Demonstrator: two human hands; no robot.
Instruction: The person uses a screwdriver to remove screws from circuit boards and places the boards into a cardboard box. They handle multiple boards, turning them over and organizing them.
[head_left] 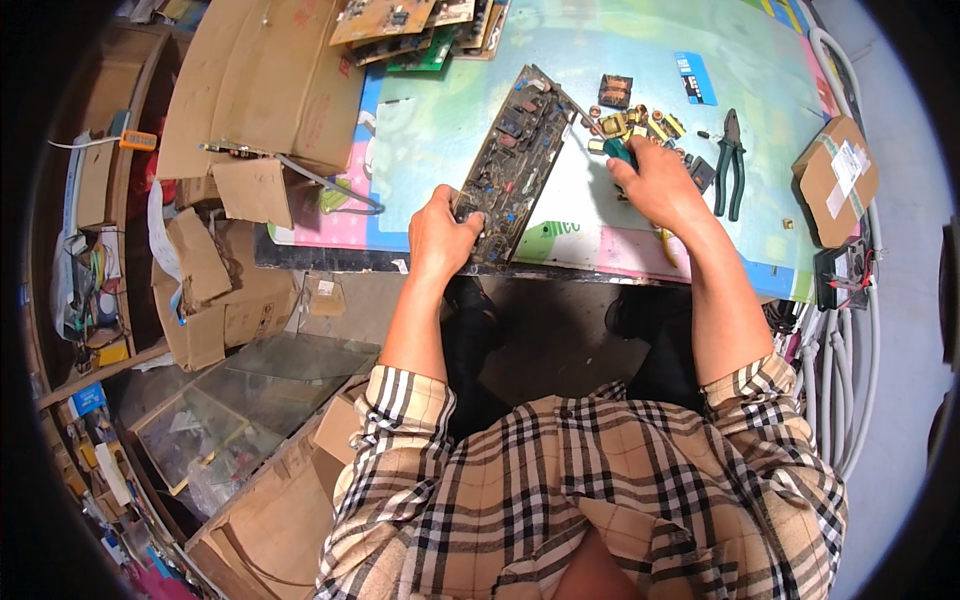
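A long, dark circuit board (515, 150) crowded with components lies at a slant over the near edge of the table. My left hand (440, 232) is closed on its lower left edge, thumb on top. In my right hand (662, 185) is a green-handled screwdriver (618, 152). Its thin shaft reaches up and left to the board's far right corner; whether the tip touches is too small to tell. Loose salvaged components (640, 125), several with copper windings, lie around and partly under my right hand. A dark transformer (616, 91) sits just beyond them.
Green-handled pliers (732, 165) lie right of the parts, below a blue card (695, 78). Stacked circuit boards (400, 25) and a large open cardboard box (255, 90) stand at the far left. A small cardboard box (836, 182) and grey cables (845, 380) border the right side.
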